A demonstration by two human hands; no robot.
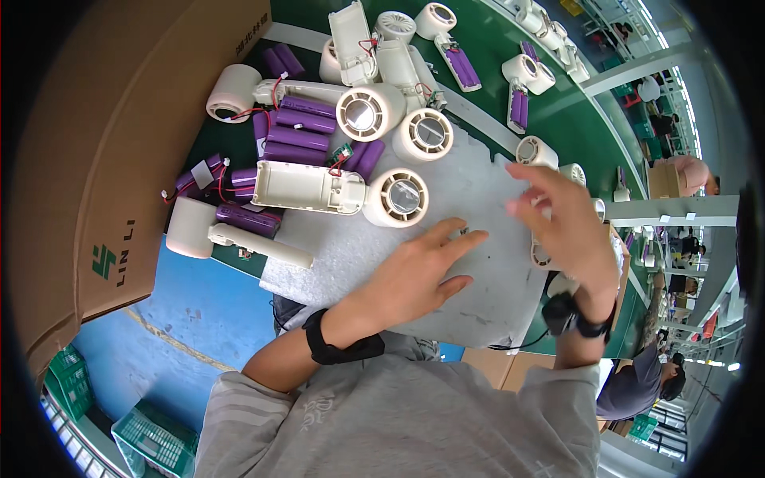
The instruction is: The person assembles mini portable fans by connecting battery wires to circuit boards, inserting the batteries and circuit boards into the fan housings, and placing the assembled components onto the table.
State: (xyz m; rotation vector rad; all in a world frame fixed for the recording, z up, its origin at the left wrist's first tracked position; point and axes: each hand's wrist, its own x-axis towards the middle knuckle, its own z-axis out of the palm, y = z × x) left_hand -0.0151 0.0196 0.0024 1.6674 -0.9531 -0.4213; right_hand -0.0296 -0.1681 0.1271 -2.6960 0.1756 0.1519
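Observation:
My left hand (pixel 426 271) hovers over a grey foam mat (pixel 486 295), fingers and thumb apart, with nothing clearly held. Raised near the mat's right edge, my right hand (pixel 570 227) has its fingers spread and looks empty. The nearest part to my left hand is a white handheld fan (pixel 397 197), whose opened handle shell (pixel 307 188) lies to the left. Behind it are two more round white fan heads (pixel 424 135) (pixel 370 112). White fan parts beside and beneath my right hand are partly hidden by it.
Purple battery packs (pixel 299 135) with red wires are heaped at the left. A large cardboard box (pixel 119 159) stands left of the green bench (pixel 478 103). More fans with purple cells (pixel 458 65) lie farther back. Green crates (pixel 155 438) sit on the floor; a co-worker (pixel 641 386) is at the right.

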